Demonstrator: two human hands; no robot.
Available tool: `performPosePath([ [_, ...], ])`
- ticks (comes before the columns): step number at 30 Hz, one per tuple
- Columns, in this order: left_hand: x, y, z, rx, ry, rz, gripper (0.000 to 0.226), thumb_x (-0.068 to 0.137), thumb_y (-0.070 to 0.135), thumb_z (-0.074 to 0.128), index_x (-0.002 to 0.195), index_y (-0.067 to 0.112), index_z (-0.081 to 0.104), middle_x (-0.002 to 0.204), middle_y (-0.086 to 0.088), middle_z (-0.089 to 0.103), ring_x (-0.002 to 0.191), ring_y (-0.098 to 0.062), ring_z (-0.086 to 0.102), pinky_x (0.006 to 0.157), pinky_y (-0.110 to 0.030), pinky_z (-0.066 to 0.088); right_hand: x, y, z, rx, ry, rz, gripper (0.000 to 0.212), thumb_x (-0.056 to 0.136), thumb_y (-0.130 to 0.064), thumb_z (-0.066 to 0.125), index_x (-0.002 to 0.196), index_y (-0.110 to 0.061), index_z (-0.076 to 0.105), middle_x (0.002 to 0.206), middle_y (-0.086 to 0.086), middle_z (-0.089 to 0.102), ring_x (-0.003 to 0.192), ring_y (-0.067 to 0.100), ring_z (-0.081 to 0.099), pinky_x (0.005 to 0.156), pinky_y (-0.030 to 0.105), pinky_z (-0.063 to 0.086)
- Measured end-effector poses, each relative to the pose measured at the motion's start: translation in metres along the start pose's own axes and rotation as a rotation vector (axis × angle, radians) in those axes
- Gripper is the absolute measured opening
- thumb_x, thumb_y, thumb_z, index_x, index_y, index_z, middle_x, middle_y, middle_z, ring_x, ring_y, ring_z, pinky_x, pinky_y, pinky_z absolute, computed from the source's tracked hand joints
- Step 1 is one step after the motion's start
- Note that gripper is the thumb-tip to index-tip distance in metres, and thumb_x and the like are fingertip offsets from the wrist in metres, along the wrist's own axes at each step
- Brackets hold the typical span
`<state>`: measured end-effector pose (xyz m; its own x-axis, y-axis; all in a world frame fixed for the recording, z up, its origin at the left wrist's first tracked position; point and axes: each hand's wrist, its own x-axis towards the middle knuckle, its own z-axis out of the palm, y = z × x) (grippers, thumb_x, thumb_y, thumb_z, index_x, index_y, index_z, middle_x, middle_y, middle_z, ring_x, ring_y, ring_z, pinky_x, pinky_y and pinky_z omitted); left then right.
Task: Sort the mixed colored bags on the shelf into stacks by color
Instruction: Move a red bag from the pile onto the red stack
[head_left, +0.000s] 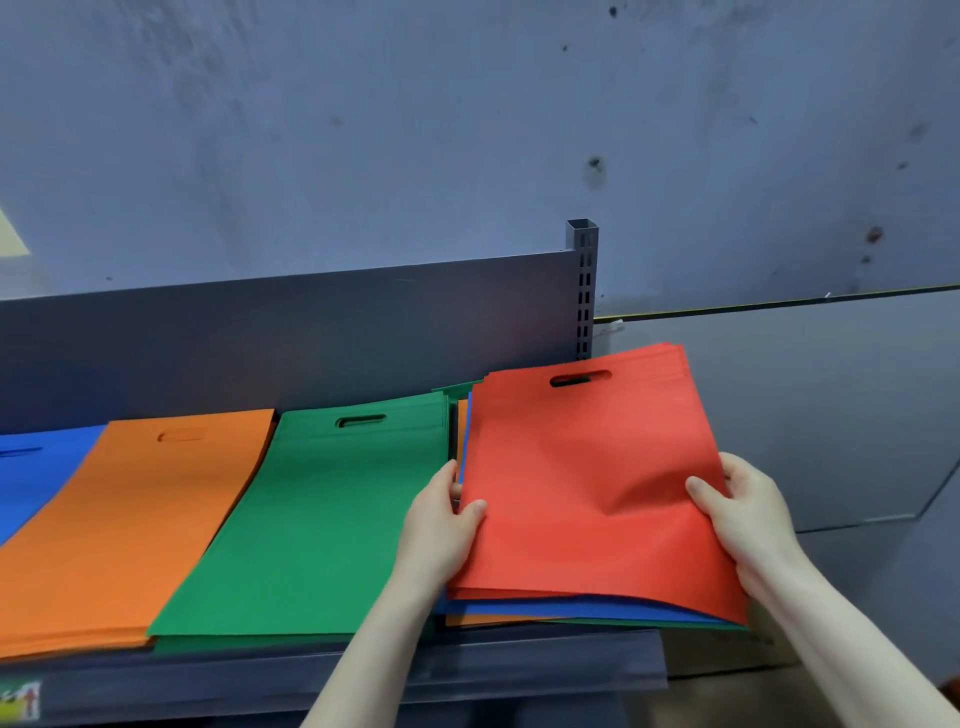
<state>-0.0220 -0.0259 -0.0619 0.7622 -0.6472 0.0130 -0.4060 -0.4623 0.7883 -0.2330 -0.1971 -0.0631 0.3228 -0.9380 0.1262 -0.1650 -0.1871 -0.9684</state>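
red bags (587, 467), lower right of frame | light, floppy, likely slippery | left hand (441, 530) and right hand (748, 514) pinch side edges, thumbs on top | take hold near edges

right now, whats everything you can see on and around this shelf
blue stack: one, blue, far left of shelf, cut off by the frame
orange stack: one, orange, right of the blue
green stack: one, green, mid shelf
red bags: several, red, top of the pile at the right end
mixed pile: one, blue, orange and green edges showing, under the red bags
shelf: one, dark grey, across the lower frame
post: one, grey, slotted, behind the pile
label: one, green and white, shelf edge, lower left
panel: one, grey, right of shelf
wall: one, blue-grey, stained, behind
left hand: one, grips the red bags' left edge
right hand: one, pinches their right edge
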Motion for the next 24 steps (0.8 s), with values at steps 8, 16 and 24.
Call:
performPosePath([
  [8,-0.009,-0.006,-0.023,-0.210,0.215,0.017,0.057,0.085,-0.011,0.053,0.136,0.013,0.053,0.127,0.002,0.062,0.114,-0.013,0.058,0.103,-0.028,0.042,-0.002,-0.004,0.030,0.023,-0.205,0.024,0.014,0.093,-0.012,0.055,0.096,-0.021,0.066,0.096,0.000,0.073,0.091,0.024,0.068,0.088,0.049,0.052],
  [16,-0.032,-0.025,-0.059,-0.446,0.285,-0.136,0.047,0.091,-0.002,0.047,0.126,0.026,0.059,0.110,0.006,0.070,0.097,-0.005,0.065,0.087,-0.025,0.053,-0.001,-0.032,0.082,0.050,-0.239,-0.104,0.035,0.090,0.002,0.052,0.087,-0.032,0.061,0.096,-0.009,0.067,0.095,0.020,0.063,0.089,0.042,0.049],
  [24,-0.063,-0.079,-0.110,-0.477,0.472,-0.260,0.017,0.095,0.011,0.055,0.100,0.019,0.069,0.081,0.004,0.075,0.079,-0.012,0.070,0.075,-0.031,0.055,-0.045,-0.062,0.150,0.109,-0.368,-0.146,0.030,0.091,0.000,0.053,0.092,-0.028,0.062,0.093,-0.013,0.066,0.087,0.006,0.062,0.075,0.031,0.046],
])
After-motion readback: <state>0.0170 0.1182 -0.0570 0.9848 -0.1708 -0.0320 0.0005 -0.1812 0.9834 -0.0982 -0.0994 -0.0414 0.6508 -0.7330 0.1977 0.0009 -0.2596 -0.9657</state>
